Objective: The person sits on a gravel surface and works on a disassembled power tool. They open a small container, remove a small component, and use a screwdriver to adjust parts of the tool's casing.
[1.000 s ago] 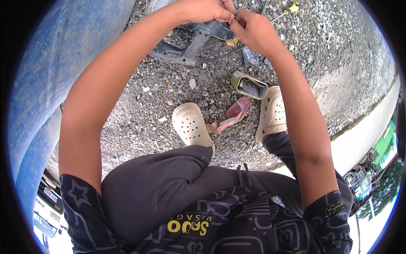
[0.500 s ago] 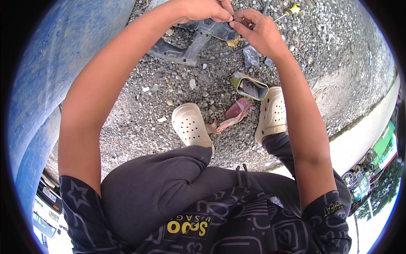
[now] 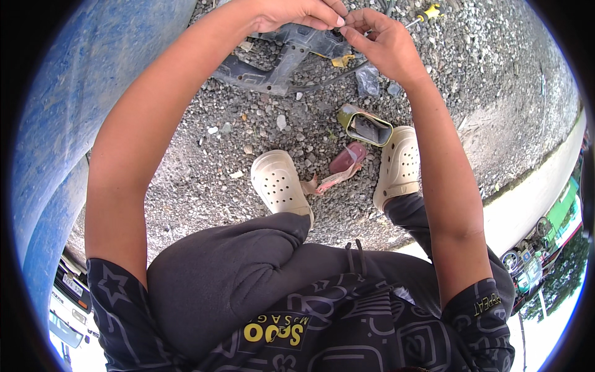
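Note:
At the top of the view my left hand point(image 3: 300, 13) and my right hand point(image 3: 385, 44) meet, fingertips pinched together. What they hold is too small to make out; possibly it is thin. Just below them a dark grey plastic frame point(image 3: 282, 73) with holes and molded ribs lies on the gravel. A black cable point(image 3: 338, 79) runs out from its edge, and a yellow piece point(image 3: 343, 61) shows beside it. Right of my right hand lies a screwdriver point(image 3: 429, 12) with a yellow handle and a metal shaft.
A cut-open green container point(image 3: 370, 127) and a reddish oval object point(image 3: 348, 159) with a torn strip lie between my beige clogs point(image 3: 277, 183). A clear plastic bag point(image 3: 367, 82) rests nearby. A large blue surface point(image 3: 80, 93) stands at left; a concrete edge point(image 3: 527, 180) runs along the right.
Both hands have shifted slightly, and my right hand's fingers have moved a little up. My fingertips stay pinched together above the frame; the things on the ground look the same.

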Demonstrator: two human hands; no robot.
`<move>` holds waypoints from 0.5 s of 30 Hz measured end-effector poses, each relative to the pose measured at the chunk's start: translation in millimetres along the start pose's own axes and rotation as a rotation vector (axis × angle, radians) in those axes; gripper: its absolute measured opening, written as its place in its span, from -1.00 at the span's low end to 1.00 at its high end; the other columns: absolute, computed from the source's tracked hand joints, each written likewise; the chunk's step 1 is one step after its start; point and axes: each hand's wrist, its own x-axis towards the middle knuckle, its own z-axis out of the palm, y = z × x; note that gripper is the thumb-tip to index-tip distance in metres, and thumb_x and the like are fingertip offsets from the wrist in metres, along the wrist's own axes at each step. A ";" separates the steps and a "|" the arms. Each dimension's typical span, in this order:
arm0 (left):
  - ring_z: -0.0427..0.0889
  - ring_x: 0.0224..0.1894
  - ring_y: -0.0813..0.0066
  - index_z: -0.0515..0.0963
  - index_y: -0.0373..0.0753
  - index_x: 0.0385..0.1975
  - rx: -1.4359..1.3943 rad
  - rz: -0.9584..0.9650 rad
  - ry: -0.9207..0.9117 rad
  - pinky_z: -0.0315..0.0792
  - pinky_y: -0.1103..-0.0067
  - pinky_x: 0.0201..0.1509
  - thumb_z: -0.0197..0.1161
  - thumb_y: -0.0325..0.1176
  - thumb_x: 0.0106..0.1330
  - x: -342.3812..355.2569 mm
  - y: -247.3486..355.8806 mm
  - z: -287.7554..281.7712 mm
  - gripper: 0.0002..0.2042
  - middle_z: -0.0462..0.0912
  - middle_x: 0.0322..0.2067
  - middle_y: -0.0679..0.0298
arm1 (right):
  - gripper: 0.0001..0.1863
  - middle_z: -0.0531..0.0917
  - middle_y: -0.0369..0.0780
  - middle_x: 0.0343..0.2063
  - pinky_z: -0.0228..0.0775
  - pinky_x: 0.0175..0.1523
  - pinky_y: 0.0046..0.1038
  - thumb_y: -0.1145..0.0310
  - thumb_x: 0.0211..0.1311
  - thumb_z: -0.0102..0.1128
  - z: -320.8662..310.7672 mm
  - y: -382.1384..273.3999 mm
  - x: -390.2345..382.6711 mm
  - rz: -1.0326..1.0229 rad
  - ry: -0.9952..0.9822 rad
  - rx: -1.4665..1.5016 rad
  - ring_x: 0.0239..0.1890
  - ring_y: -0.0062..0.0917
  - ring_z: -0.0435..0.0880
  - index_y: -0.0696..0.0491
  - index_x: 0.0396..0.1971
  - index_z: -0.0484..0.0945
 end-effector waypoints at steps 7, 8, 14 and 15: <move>0.77 -0.10 0.54 0.71 -0.32 -0.03 -0.168 -0.093 -0.065 0.65 0.64 0.03 0.42 -0.49 0.37 -5.9 5.3 -8.8 -0.79 0.80 -0.17 0.26 | -0.74 0.77 -0.35 -0.17 0.49 -0.06 -0.54 0.30 0.46 0.37 -0.7 0.2 -1.5 0.008 -0.040 0.375 -0.21 -0.69 0.62 0.12 0.01 0.70; 0.77 -0.10 0.55 0.71 -0.31 -0.03 -0.184 -0.099 -0.076 0.66 0.63 0.03 0.42 -0.49 0.37 -6.3 6.8 -10.4 -0.79 0.80 -0.16 0.27 | -0.73 0.77 -0.34 -0.16 0.47 -0.07 -0.55 0.30 0.46 0.36 -2.8 -0.3 -1.9 0.057 -0.065 0.448 -0.22 -0.69 0.61 0.12 0.03 0.70; 0.78 -0.10 0.53 0.70 -0.33 -0.03 -0.184 -0.107 -0.173 0.67 0.63 0.05 0.42 -0.50 0.37 -8.0 16.7 -13.4 -0.79 0.80 -0.15 0.25 | -0.62 0.75 -0.34 -0.22 0.40 -0.14 -0.57 0.18 0.47 0.35 -17.0 -1.7 -3.9 0.088 -0.121 0.567 -0.32 -0.66 0.53 0.09 0.12 0.71; 0.79 -0.10 0.52 0.70 -0.34 -0.03 -0.176 -0.102 -0.183 0.67 0.63 0.05 0.42 -0.50 0.37 -8.2 17.7 -12.6 -0.78 0.80 -0.15 0.25 | -0.62 0.75 -0.35 -0.24 0.40 -0.15 -0.57 0.17 0.46 0.36 -18.6 -2.0 -4.2 0.099 -0.137 0.519 -0.33 -0.66 0.53 0.09 0.11 0.72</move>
